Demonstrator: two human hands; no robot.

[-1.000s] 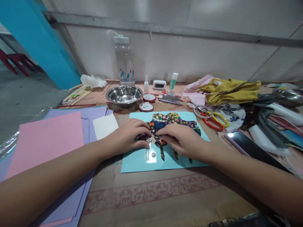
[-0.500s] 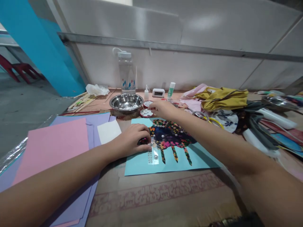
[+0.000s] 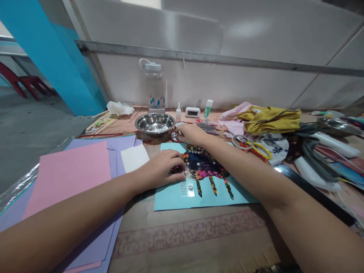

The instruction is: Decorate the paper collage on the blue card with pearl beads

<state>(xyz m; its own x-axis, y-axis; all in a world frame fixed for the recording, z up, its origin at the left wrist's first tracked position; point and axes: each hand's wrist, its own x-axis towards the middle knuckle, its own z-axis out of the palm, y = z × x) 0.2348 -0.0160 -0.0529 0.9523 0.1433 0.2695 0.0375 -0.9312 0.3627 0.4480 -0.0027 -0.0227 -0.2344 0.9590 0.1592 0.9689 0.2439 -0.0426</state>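
Observation:
My left hand (image 3: 165, 167) lies over the left part of a light blue paper (image 3: 170, 199), its thumb and curled fingers on a clear sheet of pearl stickers (image 3: 187, 188). Beside it on the paper is a dark floral fabric cut-out (image 3: 204, 172) with narrow strips hanging below and pearls stuck on it. My right hand (image 3: 190, 133) reaches past the paper, fingers bent down and together at a small red-rimmed dish (image 3: 174, 137) of pale bits. What its fingertips hold, if anything, is hidden.
A steel bowl (image 3: 155, 124), water bottle (image 3: 155, 89), small glue bottle (image 3: 178, 113), digital clock (image 3: 192, 112) and glue stick (image 3: 208, 109) stand at the back. Coloured papers (image 3: 74, 163) lie left. Scissors (image 3: 260, 149), cloth (image 3: 270, 119) and a dark flat device (image 3: 313, 193) lie right.
My right hand has moved left and lower, over the near red-rimmed dish. The view has turned slightly, and more of the dark device shows beside my right arm. My left hand stays on the sheet.

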